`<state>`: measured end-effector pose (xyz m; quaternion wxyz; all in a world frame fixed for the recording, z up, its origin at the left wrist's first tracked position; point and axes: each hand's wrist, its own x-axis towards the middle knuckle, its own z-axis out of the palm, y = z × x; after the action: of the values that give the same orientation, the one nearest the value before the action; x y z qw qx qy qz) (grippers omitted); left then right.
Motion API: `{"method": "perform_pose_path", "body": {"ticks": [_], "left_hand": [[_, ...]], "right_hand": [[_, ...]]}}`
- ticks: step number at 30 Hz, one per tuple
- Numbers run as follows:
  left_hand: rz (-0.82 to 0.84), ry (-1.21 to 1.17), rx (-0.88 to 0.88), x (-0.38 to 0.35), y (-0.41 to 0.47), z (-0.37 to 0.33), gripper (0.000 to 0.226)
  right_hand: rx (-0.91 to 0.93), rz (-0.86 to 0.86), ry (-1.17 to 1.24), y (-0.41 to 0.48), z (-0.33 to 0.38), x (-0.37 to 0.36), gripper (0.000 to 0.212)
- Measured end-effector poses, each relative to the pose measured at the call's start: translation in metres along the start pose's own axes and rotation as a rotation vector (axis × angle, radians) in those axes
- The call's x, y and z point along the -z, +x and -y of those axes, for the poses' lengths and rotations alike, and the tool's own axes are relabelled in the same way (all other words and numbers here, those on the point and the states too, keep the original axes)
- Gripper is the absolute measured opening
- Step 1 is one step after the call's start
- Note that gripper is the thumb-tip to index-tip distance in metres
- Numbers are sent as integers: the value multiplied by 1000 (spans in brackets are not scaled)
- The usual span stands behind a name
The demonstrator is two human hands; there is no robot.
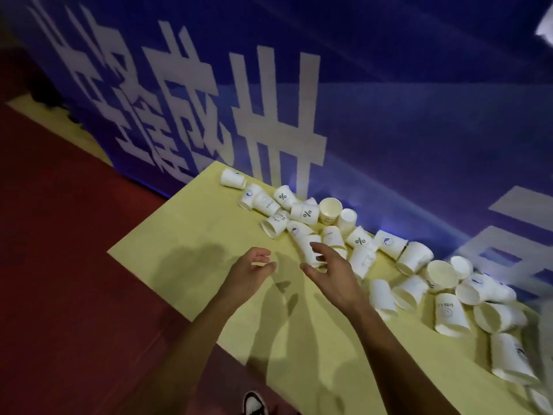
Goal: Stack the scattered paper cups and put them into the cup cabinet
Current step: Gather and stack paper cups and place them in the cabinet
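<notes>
Several white paper cups (305,213) lie scattered on their sides in a band along the back of a yellow table (185,253), from the far left corner to the right edge. Some carry a percent sign or a blue logo. My left hand (248,272) hovers over bare table with loosely curled fingers and holds nothing. My right hand (332,268) is stretched toward a lying cup (308,250); its fingers are spread at that cup's side. Whether they touch it I cannot tell. No cup cabinet is in view.
A blue banner wall (389,115) with large white characters stands right behind the cups. Dark red floor (59,265) lies to the left of and below the table. A black and white shoe (254,402) shows at the bottom edge.
</notes>
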<state>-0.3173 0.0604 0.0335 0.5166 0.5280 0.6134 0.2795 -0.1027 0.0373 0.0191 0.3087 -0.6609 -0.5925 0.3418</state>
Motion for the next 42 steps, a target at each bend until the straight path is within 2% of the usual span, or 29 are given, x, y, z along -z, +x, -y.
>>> {"method": "perform_pose_path", "body": {"ticks": [5, 9, 14, 21, 24, 29, 32, 35, 42], "left_hand": [[-74, -11, 57, 38, 10, 21, 24], [-35, 11, 106, 52, 54, 37, 28], [103, -27, 169, 51, 124, 52, 31], [146, 7, 253, 28, 191, 80, 52], [146, -15, 270, 17, 208, 83, 71], [91, -24, 237, 2, 234, 81, 81], [93, -59, 215, -4, 244, 78, 80], [66, -10, 198, -12, 247, 71, 93], [-4, -9, 169, -16, 248, 69, 76]], "right_hand": [[-1, 28, -8, 32, 18, -34, 62], [-45, 17, -32, 64, 20, -52, 60], [-170, -94, -63, 105, 19, -60, 55], [-242, -114, -191, 135, 8, -70, 50], [-216, -115, -271, 157, 7, -66, 47], [-145, -197, -458, 197, 3, -64, 52], [-176, -153, -660, 213, -7, -67, 64], [-246, -74, -764, 221, -21, -68, 71], [-221, -97, -691, 219, -36, -67, 52]]}}
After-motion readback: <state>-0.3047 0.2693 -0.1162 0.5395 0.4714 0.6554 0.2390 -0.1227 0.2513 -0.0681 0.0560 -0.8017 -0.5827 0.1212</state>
